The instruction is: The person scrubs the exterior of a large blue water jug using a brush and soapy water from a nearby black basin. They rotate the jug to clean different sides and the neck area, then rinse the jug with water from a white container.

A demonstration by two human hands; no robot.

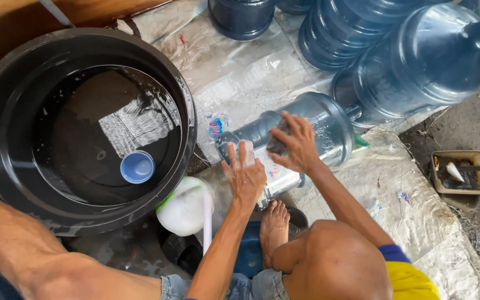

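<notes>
1. Knee (pixel 334 261) and forearms filled the bottom of the view; the person squatted, one bare foot (pixel 275 222) planted just under the jug (pixel 301 136).
2. That jug, blue and clear, lay on its side on plastic sheeting (pixel 418 222), neck pointing right, so its flank faced up for rubbing.
3. Left hand (pixel 244 175) lay flat on the jug's base end, fingers together and soapy, steadying it.
4. Right hand (pixel 294 145) pressed down mid-body, fingers curled on a dark wad, probably a scrubber; too small to tell.
5. White ladle (pixel 185 210) sat beside the black tub (pixel 84 130), within reach of water; a blue cup (pixel 138 166) floated inside.
6. More jugs (pixel 412 55) were stacked behind, cut off by the frame.
7. Small tray (pixel 465 172) at right held something indistinct.
</notes>
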